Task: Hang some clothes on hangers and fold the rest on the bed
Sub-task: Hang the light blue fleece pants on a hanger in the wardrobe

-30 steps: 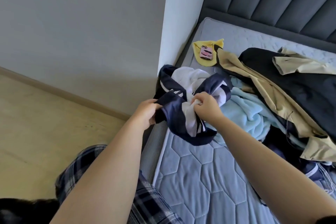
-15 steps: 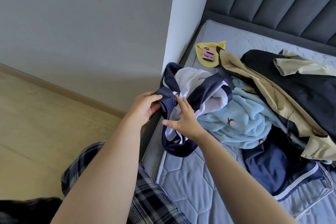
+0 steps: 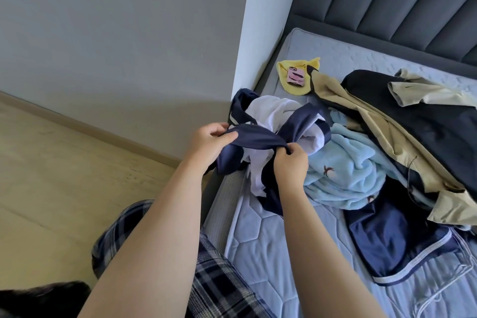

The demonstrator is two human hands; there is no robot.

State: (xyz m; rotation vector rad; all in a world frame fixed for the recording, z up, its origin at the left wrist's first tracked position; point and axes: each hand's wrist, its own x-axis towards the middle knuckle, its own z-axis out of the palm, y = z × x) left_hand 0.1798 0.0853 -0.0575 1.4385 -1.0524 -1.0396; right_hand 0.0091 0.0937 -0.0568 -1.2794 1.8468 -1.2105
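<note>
A person standing at the left edge of the bed (image 3: 271, 253) reaches both bare forearms out over the mattress. The left hand (image 3: 210, 141) is raised beside the bed's edge, thumb and curled fingers pinching one end of a dark band of a navy-and-white garment (image 3: 268, 113). The right hand (image 3: 291, 165), knuckles up and fingers curled under, grips the other end, so the band runs taut between the two hands. The rest of the garment bunches behind and below them, at the bed's left edge, its lower folds hanging onto the mattress.

Just beside it lies a crumpled light blue fleece (image 3: 346, 170), touching the right hand's far side. A tan and black jacket (image 3: 387, 116) sprawls across the bed toward the right edge, partly over the fleece. Navy shorts (image 3: 392, 240) with pale trim lie flat nearer the foot. Near the head-end left corner, a yellow cloth (image 3: 284, 70) carries a small pink phone (image 3: 296, 75).
</note>
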